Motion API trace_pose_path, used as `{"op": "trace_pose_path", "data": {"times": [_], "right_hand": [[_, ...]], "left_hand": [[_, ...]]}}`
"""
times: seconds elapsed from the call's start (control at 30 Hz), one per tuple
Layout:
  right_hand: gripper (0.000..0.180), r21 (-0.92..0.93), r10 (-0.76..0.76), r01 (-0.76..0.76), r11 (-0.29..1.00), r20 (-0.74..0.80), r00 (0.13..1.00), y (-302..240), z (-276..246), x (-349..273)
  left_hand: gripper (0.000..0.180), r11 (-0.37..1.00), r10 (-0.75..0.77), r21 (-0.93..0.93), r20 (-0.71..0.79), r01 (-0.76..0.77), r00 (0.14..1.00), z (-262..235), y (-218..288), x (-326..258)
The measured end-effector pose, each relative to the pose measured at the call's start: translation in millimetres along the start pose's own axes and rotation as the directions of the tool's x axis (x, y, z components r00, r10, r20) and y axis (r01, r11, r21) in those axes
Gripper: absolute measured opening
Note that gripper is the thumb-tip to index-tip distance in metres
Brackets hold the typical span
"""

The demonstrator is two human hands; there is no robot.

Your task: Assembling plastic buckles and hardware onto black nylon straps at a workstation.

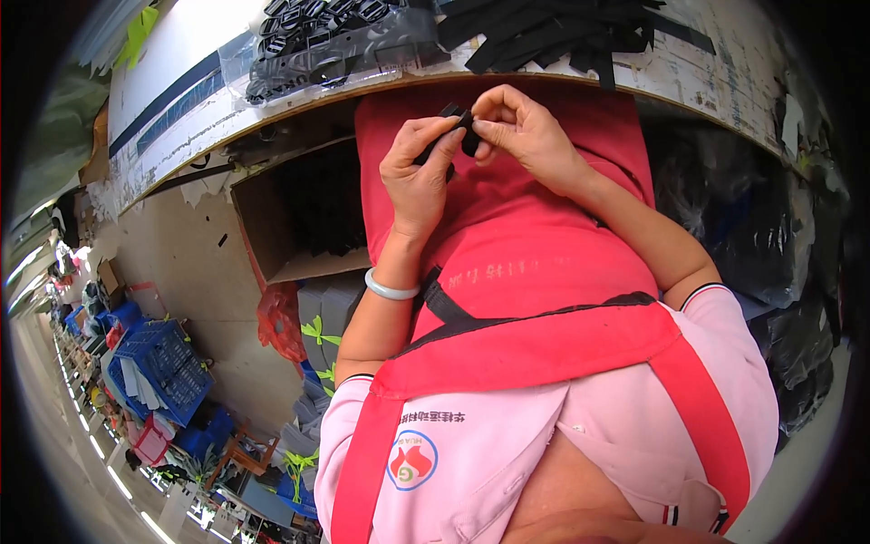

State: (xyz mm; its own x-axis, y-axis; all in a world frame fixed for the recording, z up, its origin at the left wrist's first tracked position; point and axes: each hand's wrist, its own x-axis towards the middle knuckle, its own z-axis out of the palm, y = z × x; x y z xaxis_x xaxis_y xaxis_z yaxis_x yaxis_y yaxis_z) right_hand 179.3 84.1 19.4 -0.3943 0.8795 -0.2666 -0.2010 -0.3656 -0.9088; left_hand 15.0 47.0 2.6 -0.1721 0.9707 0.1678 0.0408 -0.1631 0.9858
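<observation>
Left hand point(419, 177): fingers closed on black buckle point(456, 127)
Right hand point(523, 131): fingers pinch same buckle
Bench point(716, 72): black straps point(562, 32), bagged buckles point(335, 36)

Two hands, the left hand point(419, 177) and right hand point(521, 131), pinch one small black buckle point(460, 130) at twelve o'clock. One open cardboard box point(272, 227) sits at ten o'clock, one bag of black buckles point(335, 41) at eleven. One pile of black straps point(562, 32) lies at one o'clock, and one blue crate point(172, 367) at eight.
</observation>
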Motion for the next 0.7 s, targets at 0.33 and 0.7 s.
{"op": "trace_pose_path", "data": {"times": [0.33, 0.7], "right_hand": [[0.021, -0.179, 0.185, -0.155, 0.972, 0.165, 0.969, -10.0, -23.6, 11.1], [0.019, -0.151, 0.225, -0.197, 0.969, 0.205, 0.953, -3.5, -23.6, 11.4]], "left_hand": [[0.016, 0.999, 0.012, 0.031, 0.149, -0.017, 0.989, -8.4, 5.9, -6.9], [0.018, 1.000, -0.022, 0.020, 0.126, 0.019, 0.992, -6.2, 7.0, -12.7]]}}
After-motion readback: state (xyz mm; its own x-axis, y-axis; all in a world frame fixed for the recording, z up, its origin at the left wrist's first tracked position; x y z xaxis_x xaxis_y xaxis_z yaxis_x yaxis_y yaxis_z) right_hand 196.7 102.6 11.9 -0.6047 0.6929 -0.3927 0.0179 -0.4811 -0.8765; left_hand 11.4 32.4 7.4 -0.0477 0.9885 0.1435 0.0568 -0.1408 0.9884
